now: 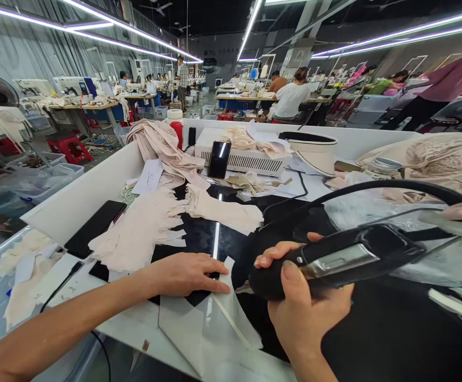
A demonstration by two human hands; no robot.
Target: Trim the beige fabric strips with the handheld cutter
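My right hand (308,313) is wrapped round a black corded hand tool (271,276) with a silver lever on its side. Its narrow metal tip points left, close to a pale fabric piece (241,313). My left hand (187,273) lies palm down with fingers stretched out. Its fingertips press on the upper end of that fabric piece, which has a raised strip along its length. Under the piece, at the table's front edge, is a translucent sheet (181,323). Just beyond my left hand lies a stack of cream fabric pieces (139,228).
A shiny black work surface (199,228) has low white walls. At its back stand a vented white box (247,159), an upright phone (219,159) and a round cream container (310,151). Plastic bags and lace fabric (438,159) lie right. The tool's thick cord (378,185) arcs above. People work behind.
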